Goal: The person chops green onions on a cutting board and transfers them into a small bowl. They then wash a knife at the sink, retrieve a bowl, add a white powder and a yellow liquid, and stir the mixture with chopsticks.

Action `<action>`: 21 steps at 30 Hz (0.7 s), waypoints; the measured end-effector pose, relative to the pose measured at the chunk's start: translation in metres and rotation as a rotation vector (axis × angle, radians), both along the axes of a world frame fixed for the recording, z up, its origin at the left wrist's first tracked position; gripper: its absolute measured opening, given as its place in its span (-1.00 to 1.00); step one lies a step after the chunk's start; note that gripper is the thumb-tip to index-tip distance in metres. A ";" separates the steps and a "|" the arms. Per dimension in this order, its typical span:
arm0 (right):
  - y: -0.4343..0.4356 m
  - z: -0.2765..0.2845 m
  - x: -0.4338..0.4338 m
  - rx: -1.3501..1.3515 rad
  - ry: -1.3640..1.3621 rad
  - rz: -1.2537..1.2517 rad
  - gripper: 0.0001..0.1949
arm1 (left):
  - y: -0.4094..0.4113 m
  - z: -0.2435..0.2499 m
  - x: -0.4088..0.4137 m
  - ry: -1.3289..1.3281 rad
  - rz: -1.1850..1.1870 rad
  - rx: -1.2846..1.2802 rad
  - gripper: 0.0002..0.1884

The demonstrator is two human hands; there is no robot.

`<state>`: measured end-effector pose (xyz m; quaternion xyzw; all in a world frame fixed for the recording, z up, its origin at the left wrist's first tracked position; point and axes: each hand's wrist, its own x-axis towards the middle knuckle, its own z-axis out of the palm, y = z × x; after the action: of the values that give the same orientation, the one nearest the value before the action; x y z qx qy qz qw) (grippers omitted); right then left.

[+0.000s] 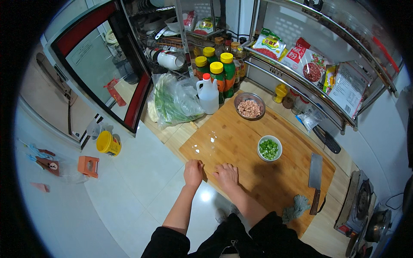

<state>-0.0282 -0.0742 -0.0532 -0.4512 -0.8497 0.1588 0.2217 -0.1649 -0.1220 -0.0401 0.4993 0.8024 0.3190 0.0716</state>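
My left hand (193, 173) is curled at the near-left edge of a wooden cutting board (226, 135); its palm is turned from view. My right hand (227, 176) rests on the board close beside it, fingers bent and slightly apart, with nothing seen in it. White crumbs (212, 140) lie on the wood beyond both hands. Farther right stands a small white bowl of chopped green onion (268, 149). A metal bowl (238, 113) of diced pinkish meat sits at the far corner. Toward the right edge lies a cleaver (315, 174) with a wooden handle, near a crumpled grey-green cloth (296, 208).
Behind the board are a plastic bag of vegetables (176, 103), a white jug (208, 95) and yellow-capped bottles (228, 74). A metal rack (300, 77) holding seasoning packets overhangs the back. A gas stove (356, 201) stands right. At left are a glass door (100, 67) and a yellow bucket (108, 143).
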 end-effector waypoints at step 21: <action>0.083 0.053 0.121 0.137 0.404 -0.319 -0.88 | 0.110 0.068 0.139 -0.274 -0.414 0.233 -0.92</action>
<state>0.0925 0.0089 -0.0007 -0.5225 -0.7151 0.1511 0.4391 -0.0263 -0.0125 0.0276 0.6098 0.6239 0.4523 0.1853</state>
